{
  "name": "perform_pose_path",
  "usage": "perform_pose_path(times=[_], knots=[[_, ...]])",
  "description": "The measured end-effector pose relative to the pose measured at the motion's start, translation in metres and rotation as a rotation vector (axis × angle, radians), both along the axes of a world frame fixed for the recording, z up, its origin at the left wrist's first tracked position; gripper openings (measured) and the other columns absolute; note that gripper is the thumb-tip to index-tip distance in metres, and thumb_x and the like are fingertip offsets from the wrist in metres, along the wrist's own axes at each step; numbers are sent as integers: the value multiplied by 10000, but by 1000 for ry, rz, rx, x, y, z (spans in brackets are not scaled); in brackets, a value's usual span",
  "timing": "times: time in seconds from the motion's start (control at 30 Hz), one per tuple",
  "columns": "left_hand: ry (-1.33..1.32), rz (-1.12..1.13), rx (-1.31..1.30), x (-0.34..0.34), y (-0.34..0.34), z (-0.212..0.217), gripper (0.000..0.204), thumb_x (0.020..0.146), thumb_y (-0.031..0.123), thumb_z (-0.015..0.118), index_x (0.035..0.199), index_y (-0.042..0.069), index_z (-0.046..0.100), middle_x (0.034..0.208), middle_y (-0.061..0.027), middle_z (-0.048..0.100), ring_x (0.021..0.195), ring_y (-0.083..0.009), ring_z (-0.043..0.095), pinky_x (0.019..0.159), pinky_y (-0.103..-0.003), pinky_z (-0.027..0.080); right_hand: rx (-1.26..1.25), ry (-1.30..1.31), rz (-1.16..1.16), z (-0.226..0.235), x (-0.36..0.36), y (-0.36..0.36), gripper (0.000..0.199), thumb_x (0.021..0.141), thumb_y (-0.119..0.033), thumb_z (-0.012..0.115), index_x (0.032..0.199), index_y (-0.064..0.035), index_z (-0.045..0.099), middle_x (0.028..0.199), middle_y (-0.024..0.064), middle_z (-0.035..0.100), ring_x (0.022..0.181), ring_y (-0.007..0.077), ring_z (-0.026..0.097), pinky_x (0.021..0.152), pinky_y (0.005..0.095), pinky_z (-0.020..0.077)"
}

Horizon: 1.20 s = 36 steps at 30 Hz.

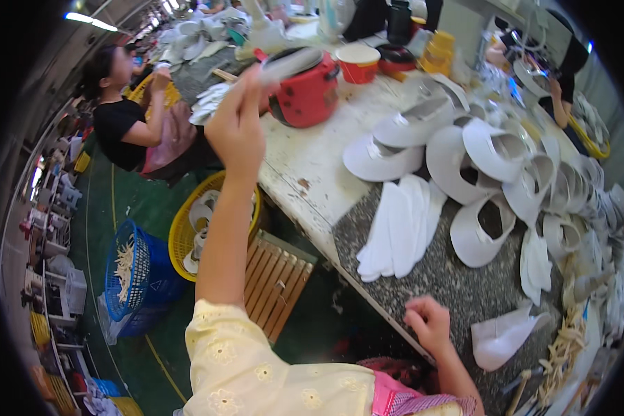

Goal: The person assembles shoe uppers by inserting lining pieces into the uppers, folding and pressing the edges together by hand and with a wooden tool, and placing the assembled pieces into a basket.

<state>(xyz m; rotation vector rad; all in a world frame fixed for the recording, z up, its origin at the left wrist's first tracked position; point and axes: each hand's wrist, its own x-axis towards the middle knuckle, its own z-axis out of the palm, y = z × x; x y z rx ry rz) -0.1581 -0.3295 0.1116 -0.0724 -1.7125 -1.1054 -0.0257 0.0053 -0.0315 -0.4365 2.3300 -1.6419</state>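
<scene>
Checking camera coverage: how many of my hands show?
2: left hand, raised left of the red pot; right hand, at the edge of the dark slab. Neither is hidden.

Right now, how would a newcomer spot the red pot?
Find the worn white tabletop in the upper middle of the view. On it, just right of the raised left hand, sits a round red pot. Dark blotches on its side set it apart from the smaller, white-rimmed red tub beside it.

Your pale, elongated strip (292, 65), blurred, is held up toward the far side, tilting slightly upward to the right.
</scene>
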Motion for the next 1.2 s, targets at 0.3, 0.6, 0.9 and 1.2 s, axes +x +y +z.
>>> perform_pose_path(times=[0.3,0.6,0.9,1.2], knots=[[-157,289,-551,-163,-116,-20,126,791,124,522,846,75,624,690,-142,604,662,-320,593,591,-384,455,-171,34,-48,-15,0,4,41,730,-4,584,770,-5,592,653,70,620,550,109,596,495,210,450],[-929,176,-586,-210,-127,-25,161,673,198,682,733,56,635,767,-134,624,798,-289,595,729,-361,454,-140,72,-20,1,-9,2,51,692,23,585,731,-8,596,634,87,613,536,156,598,480,229,447],[-1103,212,-681,-245,-126,-26,109,606,182,695,677,102,672,707,-90,639,701,-192,604,664,-312,464,-156,57,-9,3,-10,0,63,697,33,573,738,-7,598,633,90,612,541,154,598,491,228,455],[-1161,55,-752,-262,-131,-29,163,574,50,576,692,67,687,660,-123,631,616,-219,598,642,-308,471,-187,25,-16,0,-11,4,55,710,23,574,754,-2,595,660,94,618,576,150,613,515,230,471]])
